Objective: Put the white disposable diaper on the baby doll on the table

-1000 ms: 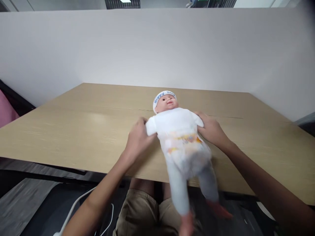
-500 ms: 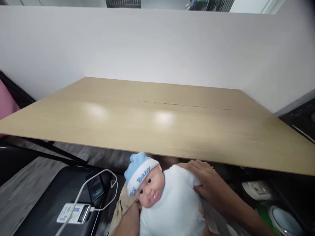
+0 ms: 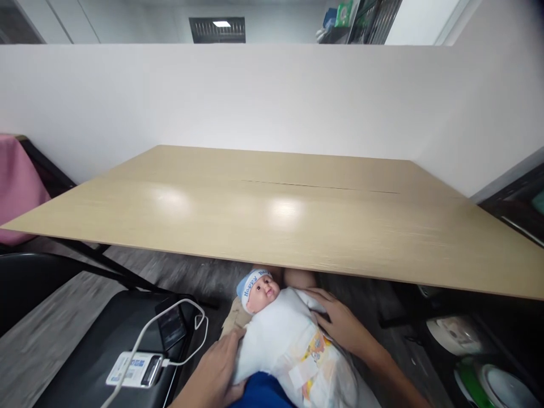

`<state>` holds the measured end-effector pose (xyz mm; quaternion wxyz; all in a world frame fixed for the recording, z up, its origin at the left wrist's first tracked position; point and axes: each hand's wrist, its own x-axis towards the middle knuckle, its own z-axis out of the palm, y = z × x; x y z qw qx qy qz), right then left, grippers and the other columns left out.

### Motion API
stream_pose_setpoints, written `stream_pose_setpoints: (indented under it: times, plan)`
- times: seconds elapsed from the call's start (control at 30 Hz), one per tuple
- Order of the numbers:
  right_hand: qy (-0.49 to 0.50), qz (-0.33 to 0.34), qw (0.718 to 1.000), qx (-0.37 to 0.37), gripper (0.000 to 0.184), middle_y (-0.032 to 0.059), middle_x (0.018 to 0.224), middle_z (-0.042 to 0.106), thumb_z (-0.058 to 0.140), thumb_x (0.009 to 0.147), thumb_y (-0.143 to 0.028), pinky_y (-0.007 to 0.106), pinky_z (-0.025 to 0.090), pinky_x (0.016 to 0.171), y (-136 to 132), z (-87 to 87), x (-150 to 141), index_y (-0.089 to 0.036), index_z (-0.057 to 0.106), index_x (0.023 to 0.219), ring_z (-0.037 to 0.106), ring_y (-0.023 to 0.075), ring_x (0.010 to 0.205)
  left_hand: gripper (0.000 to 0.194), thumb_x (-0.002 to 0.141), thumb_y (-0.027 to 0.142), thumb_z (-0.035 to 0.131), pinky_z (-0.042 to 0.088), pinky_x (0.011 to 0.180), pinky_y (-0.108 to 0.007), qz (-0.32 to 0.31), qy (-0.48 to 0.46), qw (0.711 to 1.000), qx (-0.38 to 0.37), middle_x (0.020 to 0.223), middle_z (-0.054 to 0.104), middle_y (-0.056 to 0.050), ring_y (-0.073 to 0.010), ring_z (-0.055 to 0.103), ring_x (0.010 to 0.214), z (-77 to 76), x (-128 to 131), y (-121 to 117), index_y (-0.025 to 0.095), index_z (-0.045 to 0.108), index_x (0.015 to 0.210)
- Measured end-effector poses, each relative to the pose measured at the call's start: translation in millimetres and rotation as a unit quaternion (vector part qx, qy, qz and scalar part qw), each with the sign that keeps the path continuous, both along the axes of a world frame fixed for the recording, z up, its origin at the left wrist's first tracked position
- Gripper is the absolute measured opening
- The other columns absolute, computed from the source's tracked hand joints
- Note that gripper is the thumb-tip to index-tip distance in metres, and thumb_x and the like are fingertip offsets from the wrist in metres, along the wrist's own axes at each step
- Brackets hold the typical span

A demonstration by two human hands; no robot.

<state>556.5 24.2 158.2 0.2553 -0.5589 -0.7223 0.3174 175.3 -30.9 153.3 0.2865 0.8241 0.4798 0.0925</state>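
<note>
A baby doll (image 3: 272,328) lies face up, tilted, across my lap just below the table's front edge. It wears a blue and white knit cap (image 3: 253,286) with lettering, a white shirt and a diaper (image 3: 312,368) with a printed orange and yellow front. My left hand (image 3: 219,362) holds the shirt at the doll's side, thumb low and fingers near its arm. At the opposite side my right hand (image 3: 338,320) wraps around its other arm and upper body. Blue cloth (image 3: 263,391) shows beneath the doll.
A wooden table (image 3: 255,221) spans the view in front of a white partition. On a black chair (image 3: 80,357) at left lie a phone (image 3: 171,326) and a power bank (image 3: 135,369) with a white cable. Pink cloth (image 3: 19,190) hangs far left; round containers (image 3: 505,388) stand lower right.
The doll has moved lower and farther from my face, and its diaper front now shows. My left hand has shifted from beside its head to its side. The camera view has tilted up slightly.
</note>
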Motion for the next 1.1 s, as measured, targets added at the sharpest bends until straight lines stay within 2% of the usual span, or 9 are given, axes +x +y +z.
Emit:
stream_pose_setpoints:
  times: [0.17,0.23,0.3,0.37,0.47,0.6,0.77,0.9,1.1]
  plan:
    - [0.035,-0.031,0.995,-0.084,0.042,0.0120,0.138,0.076,0.058,0.108,-0.053,0.047,0.057,0.114,-52.9,12.5,8.7,-0.027,0.078,0.135,0.072,0.0318,0.130,0.079,0.086,0.026,0.077,0.058,0.111,-0.047,0.037,-0.009,0.996,0.086,0.152,0.068,-0.015,-0.0393,0.069,0.134,-1.1,-4.1,-16.6,0.030,0.048,0.159]
    - [0.044,-0.031,0.993,-0.101,0.042,0.0115,0.136,0.076,0.058,0.108,-0.054,0.045,0.059,0.112,-67.0,12.3,6.7,-0.028,0.079,0.134,0.073,0.0312,0.127,0.071,0.091,0.025,0.071,0.056,0.113,-0.049,0.052,-0.052,0.989,0.131,0.154,0.065,-0.014,-0.0380,0.065,0.138,5.4,5.9,-18.1,0.031,0.049,0.158]
    - [0.045,-0.047,0.994,-0.091,0.042,0.0121,0.135,0.076,0.058,0.108,-0.055,0.044,0.059,0.113,-73.8,8.0,3.2,-0.027,0.081,0.131,0.074,0.0314,0.126,0.061,0.094,0.019,0.062,0.056,0.112,-0.047,0.021,-0.123,0.979,0.164,0.148,0.069,-0.013,-0.0334,0.066,0.134,17.6,24.0,-11.7,0.031,0.053,0.153]
    - [0.045,-0.068,0.994,-0.070,0.041,0.0124,0.131,0.078,0.056,0.109,-0.053,0.043,0.060,0.110,-74.7,1.9,0.4,-0.026,0.083,0.125,0.076,0.0308,0.122,0.053,0.097,0.015,0.057,0.056,0.110,-0.043,-0.056,-0.187,0.967,0.164,0.139,0.073,-0.010,-0.0283,0.069,0.127,33.8,47.8,1.3,0.031,0.056,0.148]
    - [0.045,-0.074,0.995,-0.041,0.039,0.0111,0.121,0.079,0.054,0.110,-0.049,0.039,0.062,0.105,-71.6,-5.3,-0.1,-0.026,0.085,0.119,0.078,0.0280,0.114,0.043,0.105,0.020,0.058,0.052,0.115,-0.039,-0.163,-0.208,0.961,0.084,0.139,0.075,-0.007,-0.0249,0.066,0.130,55.3,83.6,23.2,0.029,0.058,0.146]
    - [0.040,-0.062,0.997,-0.011,0.037,0.0097,0.116,0.078,0.052,0.112,-0.045,0.037,0.062,0.101,-67.2,-9.5,4.9,-0.027,0.084,0.119,0.078,0.0254,0.109,0.030,0.111,0.029,0.057,0.044,0.122,-0.039,-0.237,-0.186,0.953,0.024,0.139,0.077,-0.003,-0.0244,0.061,0.136,57.2,110.5,37.5,0.029,0.064,0.141]
    - [0.014,-0.115,0.993,0.036,0.038,0.0109,0.110,0.078,0.051,0.112,-0.047,0.042,0.063,0.095,-48.6,-22.8,22.9,-0.024,0.078,0.126,0.076,0.0278,0.104,0.030,0.113,0.034,0.055,0.041,0.119,-0.039,-0.260,-0.162,0.951,0.041,0.137,0.079,-0.001,-0.0239,0.062,0.129,41.0,115.7,39.7,0.030,0.065,0.141]
    - [-0.011,-0.153,0.987,0.058,0.036,0.0115,0.113,0.080,0.056,0.109,-0.047,0.050,0.062,0.101,-30.0,-25.5,28.2,-0.023,0.077,0.124,0.077,0.0315,0.106,0.032,0.113,0.040,0.055,0.043,0.113,-0.040,-0.256,-0.138,0.956,0.041,0.136,0.077,-0.006,-0.0251,0.064,0.124,43.5,120.0,44.1,0.028,0.064,0.142]
    - [0.040,-0.014,0.998,0.041,0.037,0.0110,0.143,0.072,0.053,0.111,-0.038,0.044,0.054,0.120,-40.0,4.5,-10.3,-0.027,0.071,0.142,0.069,0.0269,0.136,0.021,0.110,0.033,0.060,0.042,0.111,-0.040,-0.250,-0.114,0.960,0.059,0.124,0.078,-0.005,-0.0246,0.065,0.118,51.0,126.5,45.6,0.026,0.070,0.127]
